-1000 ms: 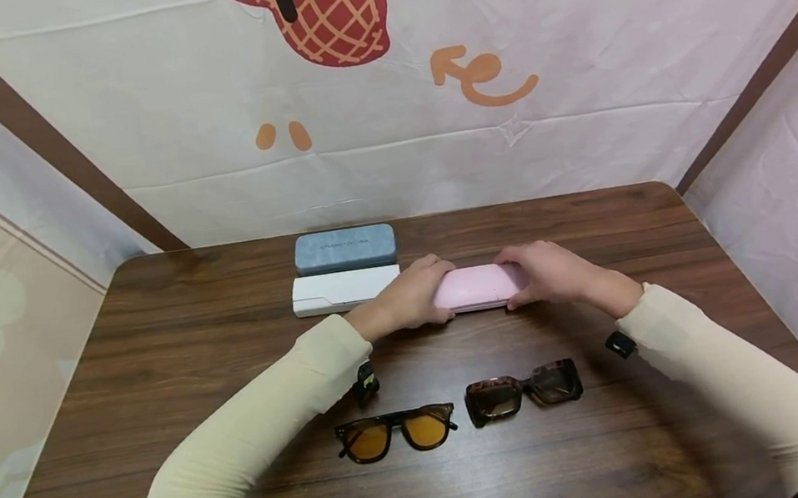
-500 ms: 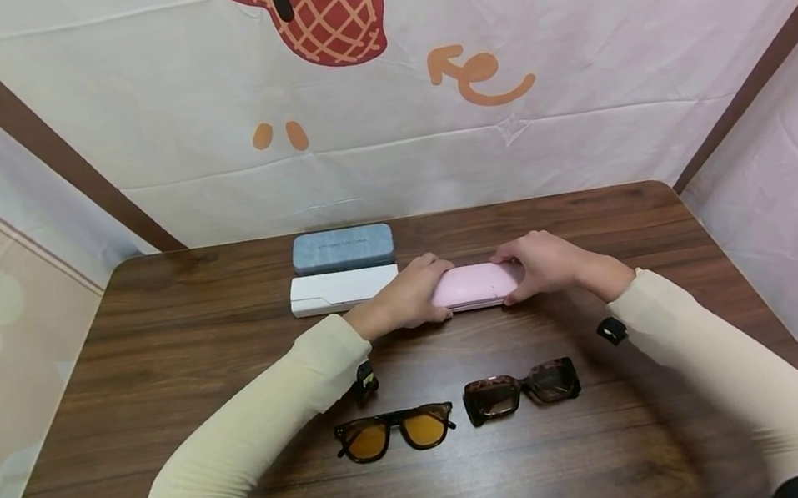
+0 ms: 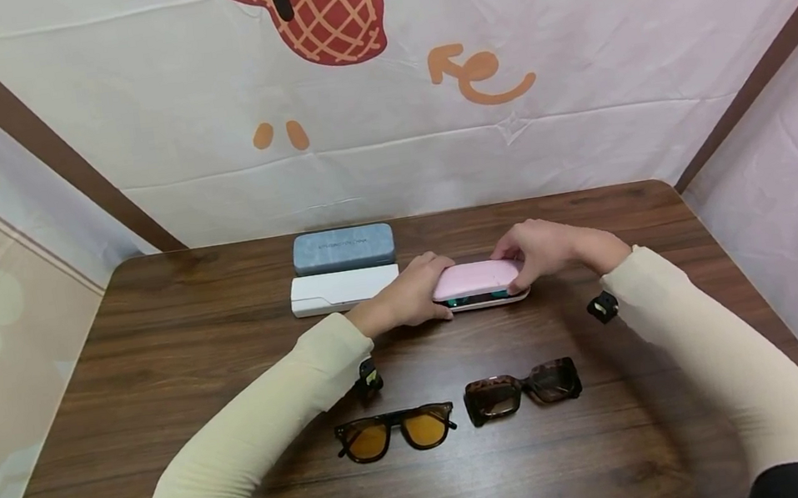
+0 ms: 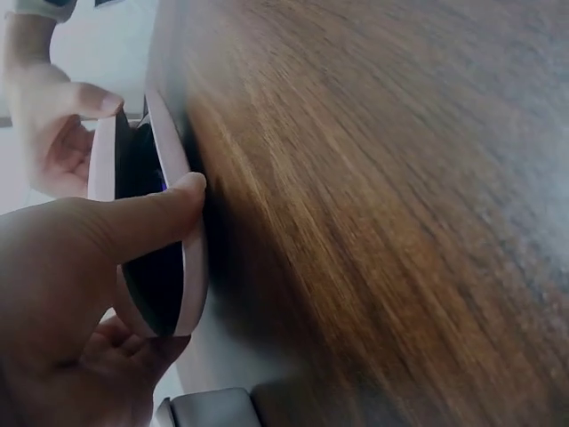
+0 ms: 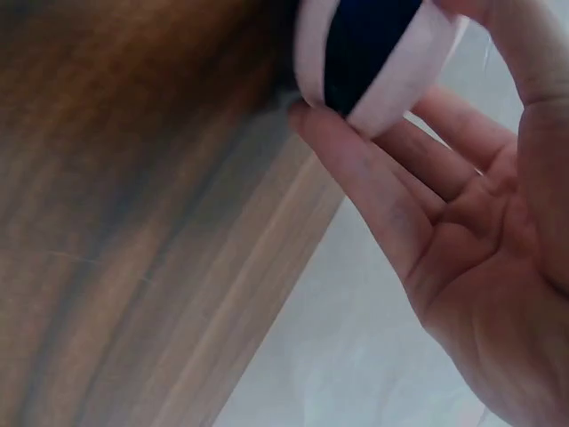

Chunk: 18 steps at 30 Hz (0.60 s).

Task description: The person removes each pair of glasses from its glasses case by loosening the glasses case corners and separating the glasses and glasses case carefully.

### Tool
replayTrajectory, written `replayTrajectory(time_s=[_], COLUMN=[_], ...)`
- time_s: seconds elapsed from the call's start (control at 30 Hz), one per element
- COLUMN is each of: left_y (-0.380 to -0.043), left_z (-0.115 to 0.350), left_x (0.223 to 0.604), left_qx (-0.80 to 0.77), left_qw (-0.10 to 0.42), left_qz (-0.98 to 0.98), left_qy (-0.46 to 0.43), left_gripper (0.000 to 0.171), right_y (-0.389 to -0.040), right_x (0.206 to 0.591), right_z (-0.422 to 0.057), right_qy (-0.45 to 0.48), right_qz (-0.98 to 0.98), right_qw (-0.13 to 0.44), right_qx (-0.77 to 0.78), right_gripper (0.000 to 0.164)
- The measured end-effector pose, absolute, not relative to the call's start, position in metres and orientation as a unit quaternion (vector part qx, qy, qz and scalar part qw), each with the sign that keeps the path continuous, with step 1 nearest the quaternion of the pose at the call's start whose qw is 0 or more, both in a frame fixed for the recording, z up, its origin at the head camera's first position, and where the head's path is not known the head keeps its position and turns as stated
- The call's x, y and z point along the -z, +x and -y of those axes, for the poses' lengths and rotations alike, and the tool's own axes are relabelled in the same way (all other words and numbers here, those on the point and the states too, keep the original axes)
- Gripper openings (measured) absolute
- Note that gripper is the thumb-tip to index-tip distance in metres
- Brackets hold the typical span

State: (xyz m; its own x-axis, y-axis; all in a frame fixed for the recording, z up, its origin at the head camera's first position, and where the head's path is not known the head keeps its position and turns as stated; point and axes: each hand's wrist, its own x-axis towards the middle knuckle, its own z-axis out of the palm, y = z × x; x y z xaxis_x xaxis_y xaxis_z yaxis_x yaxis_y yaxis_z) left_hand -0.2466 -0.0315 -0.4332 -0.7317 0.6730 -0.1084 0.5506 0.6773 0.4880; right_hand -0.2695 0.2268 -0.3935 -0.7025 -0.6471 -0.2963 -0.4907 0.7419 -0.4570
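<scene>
A pink glasses case stands partly open on the table, its lid raised along the near side. Teal bits show in its dark inside, too small to identify. My left hand grips the case's left end; in the left wrist view its thumb presses the lower shell's rim. At the other end my right hand holds the lid between thumb and fingers. The right wrist view shows fingers under the case's end, the gap between lid and base dark. Both palms hide the ends of the case in the head view.
A white case lies left of my left hand, with a blue case behind it. Nearer me on the wooden table are amber-lensed sunglasses and tortoiseshell sunglasses. A printed cloth hangs along the back edge.
The pink case was closed in both earlier frames; its lid is now lifted at the near side. My right hand has risen slightly with the lid, while the left hand stays in place.
</scene>
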Motion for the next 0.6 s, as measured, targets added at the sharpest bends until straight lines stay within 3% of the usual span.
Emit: replayTrajectory(time_s=[0.2,0.6], left_y=[-0.245,-0.244], left_z=[0.032,0.036], left_x=[0.433,0.432], left_qx=[-0.228,-0.248], left_qw=[0.151,0.143], left_qz=[-0.904,-0.898], left_qy=[0.329,0.335], left_gripper=[0.075,0.086], right_y=[-0.281,-0.292], right_x=[0.390,0.393], right_z=[-0.228,-0.232], right_qy=[-0.297,-0.256], right_qz=[-0.881,-0.857], right_qw=[0.301,0.359], right_qx=[0.211,0.265], right_gripper=[0.034,0.046])
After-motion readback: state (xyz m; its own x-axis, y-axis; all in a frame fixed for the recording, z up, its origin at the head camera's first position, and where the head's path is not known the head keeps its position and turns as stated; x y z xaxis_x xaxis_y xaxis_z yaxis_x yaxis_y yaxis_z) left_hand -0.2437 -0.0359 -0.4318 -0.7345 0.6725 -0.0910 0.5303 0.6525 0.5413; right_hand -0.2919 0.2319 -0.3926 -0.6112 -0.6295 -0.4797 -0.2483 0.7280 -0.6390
